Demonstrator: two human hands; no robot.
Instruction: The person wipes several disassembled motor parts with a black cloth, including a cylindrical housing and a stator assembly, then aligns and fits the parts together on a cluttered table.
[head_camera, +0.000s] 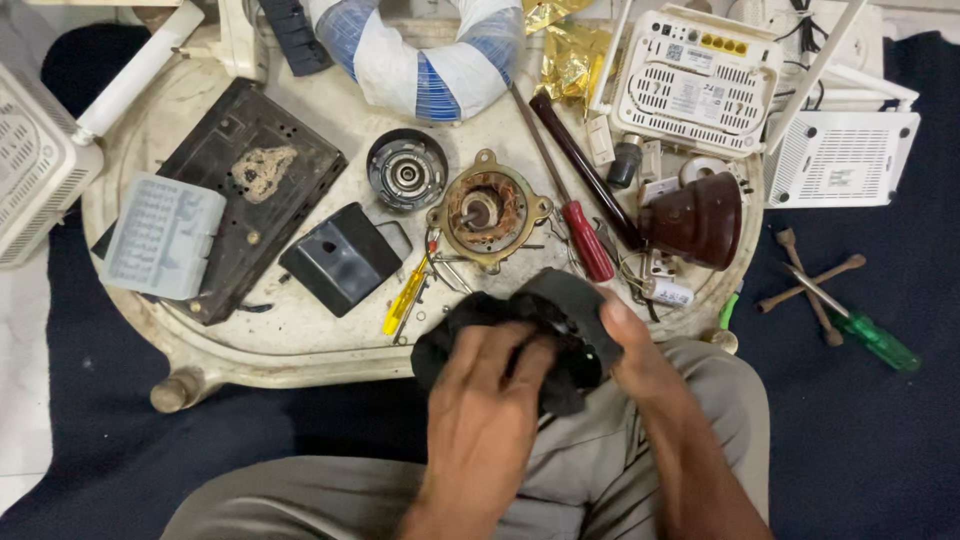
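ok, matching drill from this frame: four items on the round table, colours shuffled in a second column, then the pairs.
Things:
1. screwdriver handle
2. slim screwdriver
3. small box
4. router

Colours:
a. white
b. yellow
c. red
d. pale grey-blue

Pairs: 1-c, 2-b, 3-d, 4-a
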